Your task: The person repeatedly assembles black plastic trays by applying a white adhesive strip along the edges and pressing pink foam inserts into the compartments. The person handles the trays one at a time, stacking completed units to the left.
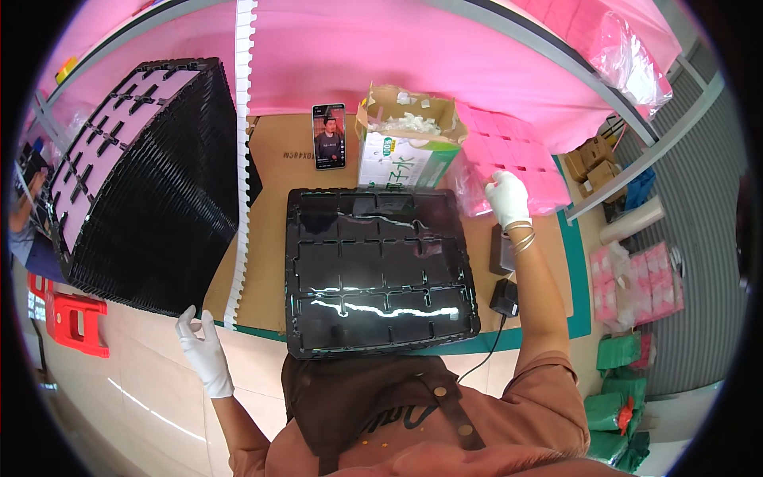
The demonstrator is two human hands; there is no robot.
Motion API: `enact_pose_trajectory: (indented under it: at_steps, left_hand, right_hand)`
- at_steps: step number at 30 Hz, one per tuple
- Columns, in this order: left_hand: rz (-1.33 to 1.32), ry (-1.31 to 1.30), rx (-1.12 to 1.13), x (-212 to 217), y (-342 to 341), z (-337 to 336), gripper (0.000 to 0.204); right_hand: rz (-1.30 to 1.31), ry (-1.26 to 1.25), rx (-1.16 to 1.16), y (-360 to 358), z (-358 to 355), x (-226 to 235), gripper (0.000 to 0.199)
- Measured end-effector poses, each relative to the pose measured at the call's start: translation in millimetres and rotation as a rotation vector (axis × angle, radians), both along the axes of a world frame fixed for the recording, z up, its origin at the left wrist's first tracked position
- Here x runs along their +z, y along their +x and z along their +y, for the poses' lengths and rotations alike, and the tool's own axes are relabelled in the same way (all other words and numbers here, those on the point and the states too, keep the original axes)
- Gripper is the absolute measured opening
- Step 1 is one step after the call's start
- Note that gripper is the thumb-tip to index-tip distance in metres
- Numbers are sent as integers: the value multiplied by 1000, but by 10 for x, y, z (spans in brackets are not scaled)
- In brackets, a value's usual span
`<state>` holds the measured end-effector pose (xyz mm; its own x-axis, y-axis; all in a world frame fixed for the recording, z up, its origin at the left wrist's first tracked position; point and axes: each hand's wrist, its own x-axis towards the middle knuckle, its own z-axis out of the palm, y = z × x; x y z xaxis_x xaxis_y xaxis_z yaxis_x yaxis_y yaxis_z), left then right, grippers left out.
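Note:
A black plastic tray (373,262) with shallow divided compartments lies in front of me on the table, its surface glossy with reflections. To its left leans a tall stack of black trays (159,191), the top one showing lilac-pink compartments. My left hand (205,354), in a white glove, is at the stack's near lower corner, thumb and forefinger apart; whether it touches is unclear. Over the pink block-like packs (517,151) is my right hand (509,200), also gloved in white. Its fingers are curled together, and anything between them is hidden.
An open carton (409,151) with white bits inside stands behind the tray, beside an upright phone (329,137). A black power adapter (504,297) with a cable lies right of the tray. A white slotted post (242,159) rises at left; a red stool (77,322) stands on the floor.

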<state>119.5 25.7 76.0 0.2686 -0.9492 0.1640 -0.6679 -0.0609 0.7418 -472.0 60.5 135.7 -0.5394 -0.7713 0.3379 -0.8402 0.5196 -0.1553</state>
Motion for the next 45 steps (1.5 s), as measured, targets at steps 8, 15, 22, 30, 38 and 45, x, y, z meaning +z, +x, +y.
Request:
enact_pose_trajectory:
  at_steps: [8,15,22,30,38,45]
  left_hand:
    - [266,-78,-278,383,-627,40,32]
    - [605,299,-650,604,-1263,97,29]
    - [756,604,-887,546,-1774,43,30]
    - [1202,1162,-1028,496,-2248,241,76]
    - [1322,1085,-855,442,-2200,204,48]
    - [739,658,-621,447,-1729,64,36]
  right_hand:
    - [-314,-69,-81,-378,37,-103,28]
    - [-790,-160,178,-971,-30,-325,27]
    - [-92,-681,157,-327,209,445,20]
    - [-271,-317,819,1233,804,764,12]
    - [-791,266,956,2180,886,100,5]
    - [-656,-145,954,2077,1037,-95,21]
